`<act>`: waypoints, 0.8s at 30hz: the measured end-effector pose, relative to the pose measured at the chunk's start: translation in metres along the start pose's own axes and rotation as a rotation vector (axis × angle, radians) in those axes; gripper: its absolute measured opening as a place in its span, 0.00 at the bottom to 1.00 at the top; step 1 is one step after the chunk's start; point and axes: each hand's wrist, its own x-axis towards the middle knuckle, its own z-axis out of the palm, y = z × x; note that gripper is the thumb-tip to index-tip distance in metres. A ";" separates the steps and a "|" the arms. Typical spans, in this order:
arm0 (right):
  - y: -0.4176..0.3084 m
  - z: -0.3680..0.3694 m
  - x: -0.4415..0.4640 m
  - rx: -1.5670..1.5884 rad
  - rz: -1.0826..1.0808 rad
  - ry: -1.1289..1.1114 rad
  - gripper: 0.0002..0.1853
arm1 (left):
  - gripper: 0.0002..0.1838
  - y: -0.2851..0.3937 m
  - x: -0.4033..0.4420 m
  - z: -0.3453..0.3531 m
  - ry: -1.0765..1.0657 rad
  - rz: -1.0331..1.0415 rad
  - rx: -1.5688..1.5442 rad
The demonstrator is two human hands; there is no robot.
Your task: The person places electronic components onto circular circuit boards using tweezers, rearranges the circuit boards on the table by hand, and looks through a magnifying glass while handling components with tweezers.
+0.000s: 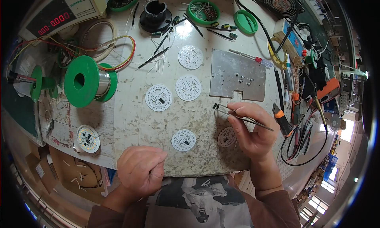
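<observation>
My right hand [257, 129] holds a pair of metal tweezers [249, 119] between thumb and fingers. A small black part [216, 106] shows at the dark tweezer tips, above the table. Beneath my right hand, partly in shadow, lies a round circuit board [227, 137]. My left hand [140, 166] is curled into a fist at the table's front edge; whatever is inside it, if anything, is hidden. Nearest to it is a white round circuit board [183, 140] with a black chip. Further back lie similar boards: one with a chip [158, 97], another [188, 88], and a third [190, 57].
A metal plate [237, 73] with small shiny beads and a screwdriver [253, 58] lie at right. A cutter knife [282, 119] and cables are beyond. At left stand a green solder wire spool [81, 81], a lamp module [88, 139] and a red-digit meter [59, 20].
</observation>
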 end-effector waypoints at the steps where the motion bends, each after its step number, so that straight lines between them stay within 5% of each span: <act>1: 0.000 0.000 0.000 -0.003 -0.004 -0.001 0.12 | 0.07 0.000 0.000 0.000 0.002 0.003 0.003; 24: -0.004 -0.001 -0.002 0.134 0.025 -0.074 0.12 | 0.06 0.000 0.000 0.002 0.020 0.009 0.011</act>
